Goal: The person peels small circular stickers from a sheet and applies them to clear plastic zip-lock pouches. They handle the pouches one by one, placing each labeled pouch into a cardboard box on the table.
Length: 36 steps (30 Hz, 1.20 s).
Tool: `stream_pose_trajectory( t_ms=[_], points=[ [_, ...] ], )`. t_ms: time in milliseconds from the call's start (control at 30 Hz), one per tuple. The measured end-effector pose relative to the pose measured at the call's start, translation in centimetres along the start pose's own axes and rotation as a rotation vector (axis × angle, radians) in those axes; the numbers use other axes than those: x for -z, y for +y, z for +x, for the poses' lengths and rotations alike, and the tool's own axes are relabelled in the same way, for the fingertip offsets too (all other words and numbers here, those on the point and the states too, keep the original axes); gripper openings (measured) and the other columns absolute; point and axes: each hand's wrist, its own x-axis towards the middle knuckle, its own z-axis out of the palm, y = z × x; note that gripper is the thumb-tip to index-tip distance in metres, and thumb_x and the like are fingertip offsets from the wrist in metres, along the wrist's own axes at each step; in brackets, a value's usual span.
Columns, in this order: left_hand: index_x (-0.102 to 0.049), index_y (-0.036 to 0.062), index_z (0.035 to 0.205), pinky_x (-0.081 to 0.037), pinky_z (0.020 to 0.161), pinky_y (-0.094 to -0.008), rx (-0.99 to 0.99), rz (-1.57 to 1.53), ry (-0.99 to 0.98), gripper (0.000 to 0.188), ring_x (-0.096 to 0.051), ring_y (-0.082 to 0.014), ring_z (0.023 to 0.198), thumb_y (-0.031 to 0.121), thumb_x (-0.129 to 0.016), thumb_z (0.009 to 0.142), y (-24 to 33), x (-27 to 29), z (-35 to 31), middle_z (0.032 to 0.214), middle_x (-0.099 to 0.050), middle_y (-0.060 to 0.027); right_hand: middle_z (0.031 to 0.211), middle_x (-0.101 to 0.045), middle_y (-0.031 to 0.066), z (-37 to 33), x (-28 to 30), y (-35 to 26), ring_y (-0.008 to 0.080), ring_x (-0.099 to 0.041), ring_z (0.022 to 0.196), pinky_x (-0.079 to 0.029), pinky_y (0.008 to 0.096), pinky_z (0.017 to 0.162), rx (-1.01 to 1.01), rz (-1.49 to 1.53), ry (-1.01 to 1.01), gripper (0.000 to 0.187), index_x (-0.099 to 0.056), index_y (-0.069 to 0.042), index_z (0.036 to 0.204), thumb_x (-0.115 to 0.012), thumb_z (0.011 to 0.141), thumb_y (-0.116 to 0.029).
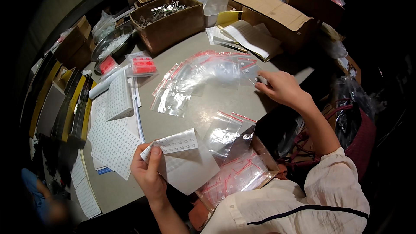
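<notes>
My left hand (149, 171) grips a sheet of small printed stickers (186, 171), thumb on top. The sheet's upper part is folded over, showing rows of labels. At the right end of a fan of clear zip bags (208, 71) with red seals, my right hand (281, 87) has its thumb and fingers drawn together. Whatever is between those fingertips is too small to make out. Several bags in the fan carry small round white stickers. More stickered zip bags (223, 135) lie near me, overlapping the edge of an open carton (268, 164) filled with similar bags.
Loose label sheets (113, 141) and a rolled sheet (108, 82) lie at the left. Two packs of red-sealed bags (143, 65) are behind them. Farther back stand a carton of metal parts (173, 28), an open notebook (247, 37) with a pen, and another carton (271, 8).
</notes>
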Motion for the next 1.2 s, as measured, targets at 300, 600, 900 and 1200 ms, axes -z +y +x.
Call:
stream_pose_trajectory(
  t_ms=[300, 600, 900, 1200],
  points=[
    [-0.065, 0.0000, 0.095, -0.040, 0.071, -0.0205, 0.009, 0.029, 0.029, 0.013, -0.054, -0.0050, 0.075, 0.013, -0.068, 0.096, 0.0, -0.1, -0.2, 0.083, -0.064, -0.0005, 0.066, -0.064, 0.0164, -3.3, 2.3, -5.7, 0.0327, -0.064, 0.062, -0.049, 0.0444, 0.059, 0.150, 0.191, -0.335, 0.042, -0.066, -0.003, 0.111, -0.064, 0.098, -0.043],
    [-0.064, -0.0002, 0.095, -0.040, 0.070, -0.0207, 0.000, -0.014, 0.018, 0.013, -0.053, -0.0048, 0.075, 0.013, -0.067, 0.096, -0.2, 0.1, 0.0, 0.084, -0.063, -0.0006, 0.089, -0.065, 0.0059, 1.7, 1.7, -0.3, 0.0142, -0.060, 0.076, -0.050, 0.0301, 0.069, 0.135, 0.518, -0.349, 0.029, -0.062, -0.002, 0.114, -0.071, 0.088, -0.010],
    [-0.065, -0.0004, 0.097, -0.041, 0.072, -0.0201, -0.019, 0.004, 0.021, 0.012, -0.054, -0.0047, 0.075, 0.012, -0.067, 0.096, -0.3, 0.2, 0.0, 0.084, -0.064, -0.0004, 0.094, -0.069, 0.0152, 0.6, -0.6, -1.8, 0.0364, -0.067, 0.088, -0.052, 0.0419, 0.073, 0.288, -0.058, -0.004, 0.024, -0.057, -0.002, 0.096, -0.076, 0.083, -0.010],
    [-0.065, 0.0004, 0.096, -0.042, 0.072, -0.0204, 0.002, -0.024, -0.002, 0.012, -0.055, -0.0046, 0.075, 0.012, -0.067, 0.097, -0.3, 0.5, 0.1, 0.084, -0.065, -0.0003, 0.075, -0.065, 0.0105, 1.7, 1.8, -2.0, 0.0216, -0.063, 0.071, -0.048, 0.0354, 0.064, 0.115, 0.401, -0.393, 0.049, -0.064, -0.002, 0.101, -0.084, 0.084, -0.043]
  ],
)
